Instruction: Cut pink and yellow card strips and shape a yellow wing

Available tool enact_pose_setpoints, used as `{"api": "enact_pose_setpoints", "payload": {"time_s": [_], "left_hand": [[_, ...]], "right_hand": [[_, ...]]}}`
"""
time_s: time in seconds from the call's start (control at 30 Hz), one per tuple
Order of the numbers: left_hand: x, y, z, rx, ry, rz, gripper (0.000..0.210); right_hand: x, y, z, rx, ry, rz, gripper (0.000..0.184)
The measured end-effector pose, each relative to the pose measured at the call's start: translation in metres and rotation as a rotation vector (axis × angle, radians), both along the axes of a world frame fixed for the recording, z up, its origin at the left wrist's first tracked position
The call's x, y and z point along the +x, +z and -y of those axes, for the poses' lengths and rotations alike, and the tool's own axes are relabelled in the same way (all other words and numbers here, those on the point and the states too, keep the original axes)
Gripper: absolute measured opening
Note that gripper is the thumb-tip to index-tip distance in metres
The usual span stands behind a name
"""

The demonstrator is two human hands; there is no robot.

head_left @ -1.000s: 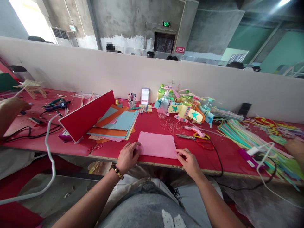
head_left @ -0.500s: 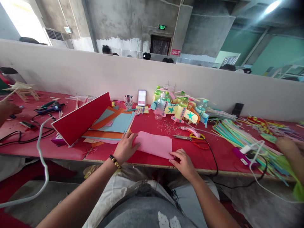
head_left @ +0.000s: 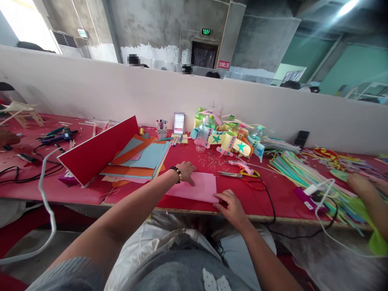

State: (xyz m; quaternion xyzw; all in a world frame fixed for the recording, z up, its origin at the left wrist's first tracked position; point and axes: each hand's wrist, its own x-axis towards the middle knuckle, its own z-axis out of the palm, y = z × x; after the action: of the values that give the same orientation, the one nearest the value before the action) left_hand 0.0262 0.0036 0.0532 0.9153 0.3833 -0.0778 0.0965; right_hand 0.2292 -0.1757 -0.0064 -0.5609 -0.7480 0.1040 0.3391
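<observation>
A sheet of pink paper [head_left: 201, 188], which looks folded, lies on the red tabletop in front of me. My left hand [head_left: 185, 171], with a beaded bracelet at the wrist, rests on its far left part, fingers stretched out. At the near right corner, my right hand [head_left: 229, 205] pinches the paper between thumb and fingers. Beyond the right hand lie scissors [head_left: 232, 174] with yellow and red handles and a pink glue gun [head_left: 242, 165]. Coloured paper sheets [head_left: 148, 155] are piled left of my left hand.
A red board [head_left: 100, 151] leans at the left. Plastic-bottle planes [head_left: 228, 141], a pen cup [head_left: 162, 131] and a phone [head_left: 179, 123] stand along the white partition [head_left: 151, 93]. Coloured strips [head_left: 294, 169] and a purple power strip [head_left: 309, 200] lie right, near another person's arm [head_left: 366, 194].
My left hand has moved right and away from me, from the paper's left edge onto its far part. My right hand stays at the near right corner.
</observation>
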Motion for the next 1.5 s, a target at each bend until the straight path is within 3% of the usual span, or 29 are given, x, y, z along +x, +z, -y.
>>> {"api": "enact_pose_setpoints", "payload": {"time_s": [0.2,0.4,0.5,0.8,1.0,1.17,1.3,1.4,1.5], "left_hand": [[0.001,-0.004,-0.007,-0.032,0.034,0.020,0.075],[-0.005,-0.008,-0.011,-0.043,0.039,0.106,0.039],[-0.012,-0.007,-0.011,-0.032,0.042,0.183,0.032],[-0.021,0.015,-0.002,0.007,0.034,0.357,0.031],[-0.019,0.032,0.015,0.093,0.043,0.419,0.044],[-0.019,0.045,0.035,0.203,-0.084,0.463,0.012],[-0.035,0.050,0.055,0.304,-0.316,0.709,0.017],[-0.056,0.045,0.072,0.345,-0.381,0.855,0.020],[-0.077,0.031,0.084,0.327,-0.380,0.946,0.015]], "right_hand": [[-0.001,-0.001,-0.001,0.008,-0.012,-0.003,0.029],[0.000,-0.002,0.000,0.006,-0.044,-0.041,0.029],[0.001,-0.003,0.001,0.011,-0.072,-0.063,0.033],[0.002,-0.005,0.001,0.031,-0.169,-0.151,0.049],[0.008,-0.013,0.000,0.004,-0.220,-0.248,0.065],[0.009,-0.014,0.001,0.024,-0.227,-0.253,0.042],[0.005,-0.007,0.004,0.114,-0.106,-0.135,0.016],[0.001,-0.005,0.007,0.231,-0.071,-0.016,0.016],[-0.003,-0.004,0.009,0.257,-0.131,0.080,0.020]]}}
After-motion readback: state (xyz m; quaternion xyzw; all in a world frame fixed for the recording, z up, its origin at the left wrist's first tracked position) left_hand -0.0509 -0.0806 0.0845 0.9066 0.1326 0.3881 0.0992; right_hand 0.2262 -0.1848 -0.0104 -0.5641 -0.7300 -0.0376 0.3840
